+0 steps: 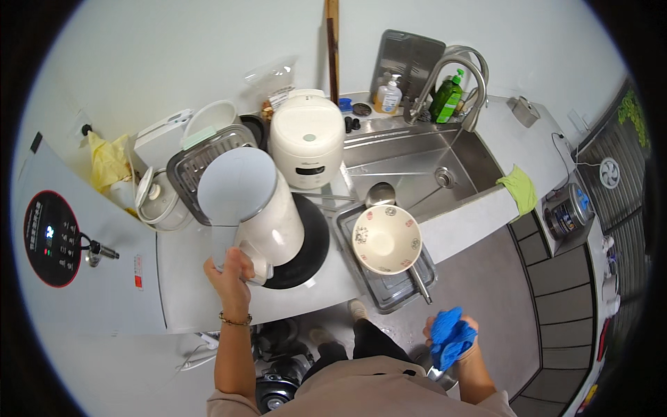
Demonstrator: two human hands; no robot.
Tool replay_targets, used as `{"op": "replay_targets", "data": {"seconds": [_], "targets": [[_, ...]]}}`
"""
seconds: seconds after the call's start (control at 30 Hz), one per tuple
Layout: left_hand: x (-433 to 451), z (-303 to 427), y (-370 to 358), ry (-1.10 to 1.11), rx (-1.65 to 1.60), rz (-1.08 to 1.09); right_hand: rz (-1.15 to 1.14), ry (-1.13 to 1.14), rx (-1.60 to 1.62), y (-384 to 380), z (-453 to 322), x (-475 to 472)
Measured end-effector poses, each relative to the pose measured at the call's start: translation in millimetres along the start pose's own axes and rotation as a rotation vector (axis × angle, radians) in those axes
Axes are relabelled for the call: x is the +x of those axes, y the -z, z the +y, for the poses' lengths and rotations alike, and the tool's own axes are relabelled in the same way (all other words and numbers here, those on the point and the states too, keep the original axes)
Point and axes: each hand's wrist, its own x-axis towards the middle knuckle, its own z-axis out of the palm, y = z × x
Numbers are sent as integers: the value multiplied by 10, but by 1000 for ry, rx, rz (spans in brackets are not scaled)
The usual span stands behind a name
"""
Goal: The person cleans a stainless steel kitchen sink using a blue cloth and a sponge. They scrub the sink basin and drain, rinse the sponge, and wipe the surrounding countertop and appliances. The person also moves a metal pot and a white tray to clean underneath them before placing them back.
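My left hand point(232, 273) grips the handle of a large white jug point(279, 224), tilted in view over a round black pan or plate point(310, 260) on the counter. A pale grey round top point(237, 180) faces me; I cannot tell whether it is a lid or the jug's inside. My right hand point(471, 353) holds a crumpled blue cloth point(449, 333) in front of the counter. Between the hands, a cream patterned bowl point(388, 242) rests on a grey tray point(383, 299). A metal ladle's round end point(381, 193) and handle point(420, 286) show from under it.
Behind the jug stand a white rice cooker point(307, 130) and a grey slotted rack point(195, 167). Water runs from the faucet point(471, 122) into the steel sink point(396, 172). A green cloth point(519, 192) hangs over the counter edge. Pots point(276, 388) stand by my feet.
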Motion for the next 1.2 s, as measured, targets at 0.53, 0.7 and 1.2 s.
{"op": "replay_targets", "data": {"seconds": [0.53, 0.7, 1.2], "targets": [[-1316, -636, -330, -139, 536, 753, 98, -176, -474, 691, -2437, 1874], [-2636, -1569, -1479, 658, -226, 918, -65, -456, -333, 715, -2396, 2932], [-2503, -2442, -2498, 470, -646, 1080, -294, -757, -836, 575, -2238, 3571]]}}
